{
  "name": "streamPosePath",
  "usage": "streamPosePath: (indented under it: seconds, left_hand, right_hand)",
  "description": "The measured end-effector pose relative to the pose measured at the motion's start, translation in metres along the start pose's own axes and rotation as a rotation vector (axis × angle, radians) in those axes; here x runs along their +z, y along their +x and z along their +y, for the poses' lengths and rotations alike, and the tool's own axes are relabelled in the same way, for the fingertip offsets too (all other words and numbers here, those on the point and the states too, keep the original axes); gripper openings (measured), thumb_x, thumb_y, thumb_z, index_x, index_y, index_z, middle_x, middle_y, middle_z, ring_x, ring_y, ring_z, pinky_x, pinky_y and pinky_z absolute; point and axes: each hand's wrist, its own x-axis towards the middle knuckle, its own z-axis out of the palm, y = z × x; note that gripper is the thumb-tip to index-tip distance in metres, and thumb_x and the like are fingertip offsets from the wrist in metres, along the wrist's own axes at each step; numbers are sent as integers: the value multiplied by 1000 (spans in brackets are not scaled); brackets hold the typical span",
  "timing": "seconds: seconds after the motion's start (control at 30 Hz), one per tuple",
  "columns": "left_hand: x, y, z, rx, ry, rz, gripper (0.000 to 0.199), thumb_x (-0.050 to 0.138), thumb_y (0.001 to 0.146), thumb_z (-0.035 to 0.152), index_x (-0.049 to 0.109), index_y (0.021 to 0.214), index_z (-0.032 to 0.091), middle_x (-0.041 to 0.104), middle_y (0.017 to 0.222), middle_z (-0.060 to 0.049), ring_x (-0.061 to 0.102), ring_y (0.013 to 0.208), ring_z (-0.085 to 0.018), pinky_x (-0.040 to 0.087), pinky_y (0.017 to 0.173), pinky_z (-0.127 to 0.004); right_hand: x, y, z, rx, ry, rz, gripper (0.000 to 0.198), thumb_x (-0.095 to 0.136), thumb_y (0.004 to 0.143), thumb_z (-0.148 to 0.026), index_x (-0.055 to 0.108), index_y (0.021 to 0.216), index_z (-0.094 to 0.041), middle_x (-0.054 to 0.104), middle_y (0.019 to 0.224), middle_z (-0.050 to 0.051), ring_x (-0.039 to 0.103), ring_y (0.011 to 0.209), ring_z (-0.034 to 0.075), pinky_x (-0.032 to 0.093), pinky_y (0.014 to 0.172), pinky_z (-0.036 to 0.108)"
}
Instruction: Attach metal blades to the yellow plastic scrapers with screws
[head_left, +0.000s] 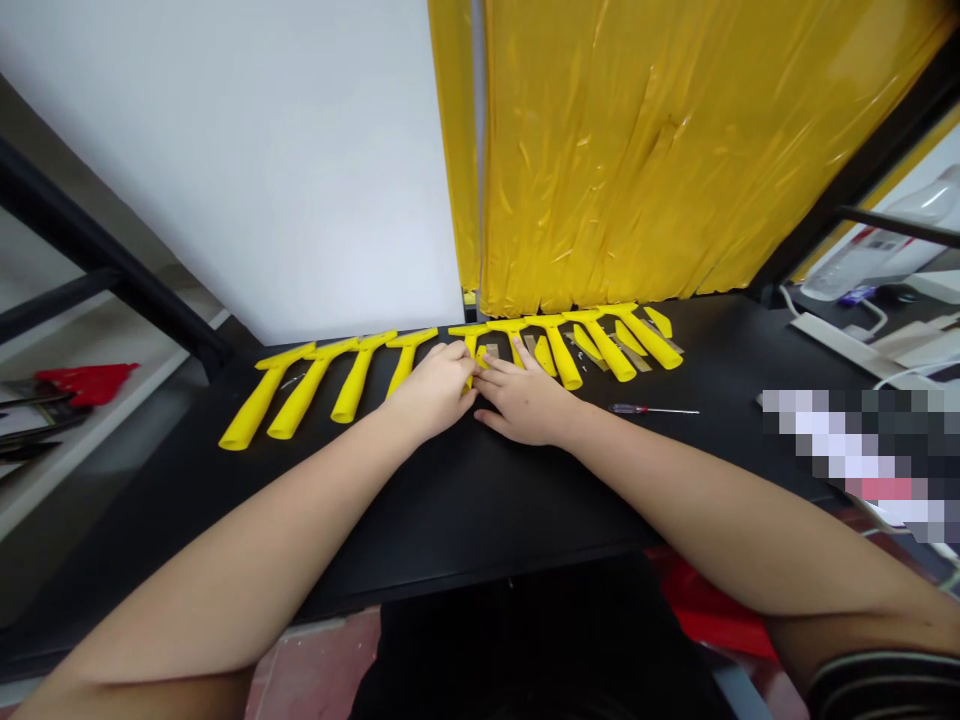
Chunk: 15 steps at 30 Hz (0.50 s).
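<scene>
My left hand [439, 388] is closed, its curled fingers against a yellow T-shaped handle [468, 332] on the black table. Beside it, my right hand [526, 400] has its fingers stretched out and apart, with the tips meeting the left fingers. A small yellow piece [481, 353] shows between the two hands. Most of this handle's grip is hidden by my fingers. Similar yellow handles lie in a row, such as one [405, 360] just left of my hands and another [562, 352] just right.
Among the right-hand handles lie flat yellow plates [588, 342], greyish metal strips [631, 345] and small screws. A screwdriver [652, 409] lies right of my right hand. Yellow film [615, 160] and a white panel [225, 170] stand behind the table [480, 510]. A plastic bottle [877, 240] is far right.
</scene>
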Motion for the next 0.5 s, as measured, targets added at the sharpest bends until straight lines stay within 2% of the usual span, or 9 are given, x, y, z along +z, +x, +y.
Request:
streamPosePath:
  seconds: [0.3,0.5]
  left_hand:
    - [1,-3,3,10,-35,-18,15,68,89,22,73,102,16,64,110,-13,63,107,-31,55,103,-46]
    - [2,-5,7,46,-42,-20,12,67,91,18,73,102,17,64,105,-11,63,104,-30,54,102,-45]
  right_hand:
    - [-7,-6,1,61,25,-44,55,57,106,-42,59,150,-8,58,157,22,40,157,39,6,134,67]
    - [-20,-17,11,80,50,23,42,62,103,-35,67,138,-13,64,148,20,44,154,40,7,131,73]
